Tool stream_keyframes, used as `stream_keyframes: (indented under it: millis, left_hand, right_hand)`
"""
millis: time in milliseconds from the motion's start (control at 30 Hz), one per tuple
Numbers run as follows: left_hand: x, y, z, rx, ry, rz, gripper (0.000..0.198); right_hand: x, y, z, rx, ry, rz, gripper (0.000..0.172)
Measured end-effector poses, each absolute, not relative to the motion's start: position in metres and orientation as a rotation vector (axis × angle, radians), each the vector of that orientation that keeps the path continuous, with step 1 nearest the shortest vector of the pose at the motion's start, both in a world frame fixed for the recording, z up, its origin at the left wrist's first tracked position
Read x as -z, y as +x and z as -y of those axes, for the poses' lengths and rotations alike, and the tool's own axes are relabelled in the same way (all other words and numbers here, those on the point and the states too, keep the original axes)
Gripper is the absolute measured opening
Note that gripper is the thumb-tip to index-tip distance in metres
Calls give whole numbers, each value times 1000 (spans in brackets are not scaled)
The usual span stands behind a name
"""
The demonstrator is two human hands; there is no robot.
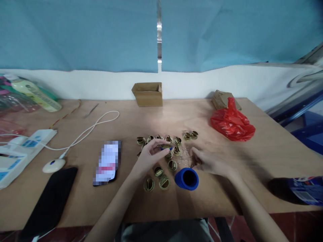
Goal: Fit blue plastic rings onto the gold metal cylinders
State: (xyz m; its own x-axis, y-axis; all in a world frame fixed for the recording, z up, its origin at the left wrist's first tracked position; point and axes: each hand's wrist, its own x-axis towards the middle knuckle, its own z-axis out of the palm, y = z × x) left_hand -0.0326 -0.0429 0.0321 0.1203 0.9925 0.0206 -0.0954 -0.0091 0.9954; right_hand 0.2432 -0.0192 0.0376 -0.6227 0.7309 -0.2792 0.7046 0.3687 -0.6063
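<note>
My left hand (152,154) is closed around a round brass-coloured piece with a blue rim (166,147), gripped between thumb and fingers. To its right my right hand (200,158) has its fingers curled in a pinch beside a small heap of thin wire pieces (183,157). What its fingertips hold is hidden. Several loose round brass-coloured caps (164,182) lie around my left hand, each with a bar or flap across it. Just in front of my right hand is a hollow blue cylinder (178,179), its dark opening facing me.
A small cardboard box (148,99) stands by the wall. At the right are a red plastic bag (232,124), a brown paper package (222,99) and a dark bottle (295,191). Leftward lie a lit phone (107,163), a black phone (50,198), a white mouse-like device (54,165) and a power strip (27,154).
</note>
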Motion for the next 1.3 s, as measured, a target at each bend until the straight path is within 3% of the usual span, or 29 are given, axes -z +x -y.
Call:
stream_keyframes:
  millis: [333, 533, 767, 900, 1300]
  left_hand:
    - [-33, -33, 43, -1169, 1196, -1058, 23]
    - [-36, -32, 44, -1142, 1206, -1072, 22]
    - [-36, -33, 44, -1145, 1214, -1071, 21]
    - [-36, -33, 44, -1142, 1199, -1070, 22]
    - [-36, -34, 44, -1162, 1215, -1050, 20]
  right_hand:
    - [-18, 249, 9, -1307, -952, 2410, 4]
    - [-11, 247, 7, -1192, -1029, 2429, 13]
    - [-8, 248, 9, -1045, -1078, 2483, 11]
    - [-13, 250, 8, -1106, -1091, 2472, 9]
    - [-32, 251, 10, -1427, -1159, 2303, 23]
